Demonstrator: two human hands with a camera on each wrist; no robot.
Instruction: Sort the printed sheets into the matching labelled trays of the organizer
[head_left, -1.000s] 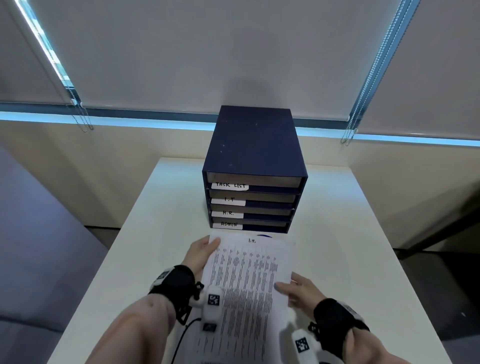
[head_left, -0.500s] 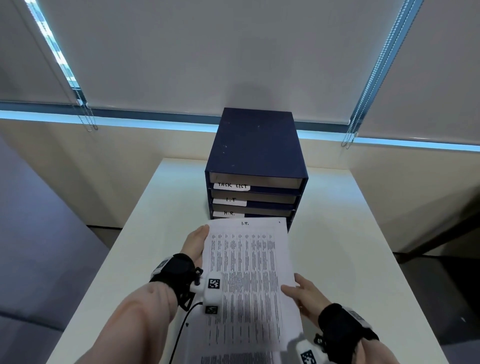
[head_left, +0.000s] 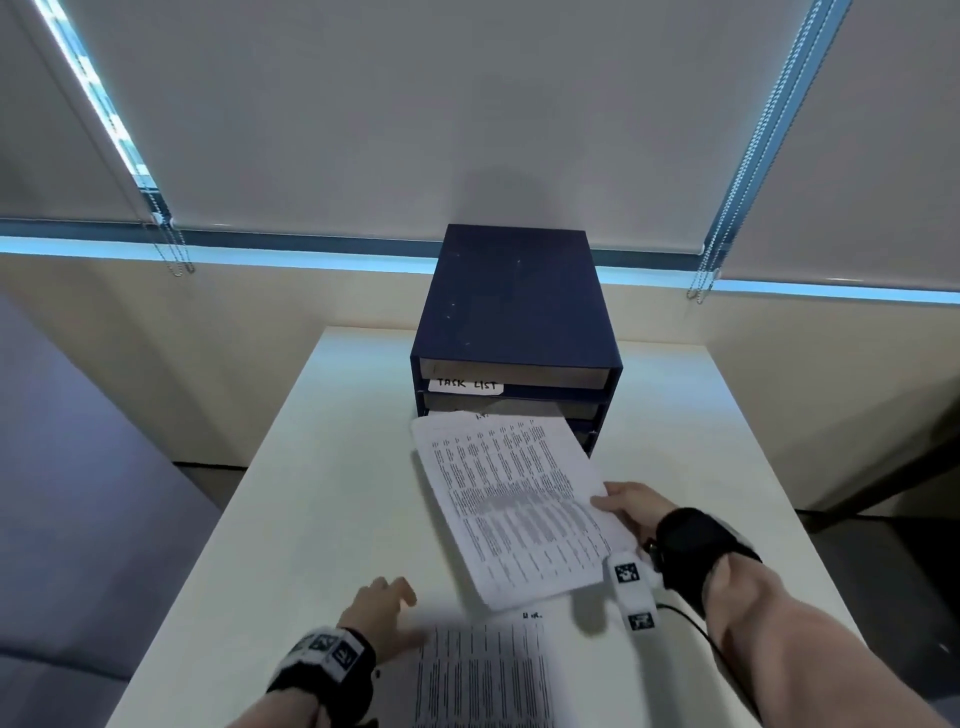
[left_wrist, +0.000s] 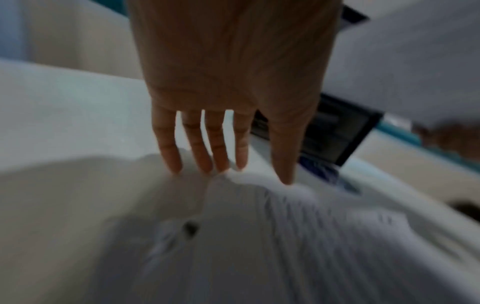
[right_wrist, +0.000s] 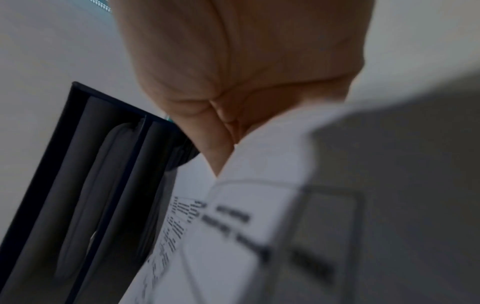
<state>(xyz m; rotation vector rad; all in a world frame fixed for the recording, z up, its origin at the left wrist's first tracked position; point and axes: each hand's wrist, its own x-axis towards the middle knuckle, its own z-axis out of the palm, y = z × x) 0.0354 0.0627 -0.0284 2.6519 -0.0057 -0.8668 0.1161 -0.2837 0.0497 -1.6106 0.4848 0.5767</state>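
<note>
A dark blue organizer (head_left: 511, 306) with stacked trays stands at the far middle of the white table (head_left: 322, 493); its top label reads TASK LIST (head_left: 466, 385). My right hand (head_left: 626, 506) pinches the near right edge of a printed sheet (head_left: 511, 499), held tilted above the table, its far edge at the tray under the TASK LIST one. In the right wrist view the sheet (right_wrist: 272, 216) runs toward the organizer (right_wrist: 85, 185). My left hand (head_left: 382, 610) has straight fingers (left_wrist: 202, 148) touching the top left corner of a pile of printed sheets (head_left: 483, 675) at the near edge.
The table's left edge drops to a grey floor (head_left: 78, 467). Behind the organizer are a beige wall and closed roller blinds with bead chains (head_left: 176, 249). Bare tabletop lies on both sides of the organizer.
My left hand let go of the sheet and came back down to the pile near me. My right hand alone carried the sheet forward and to the right, up to the organizer's front.
</note>
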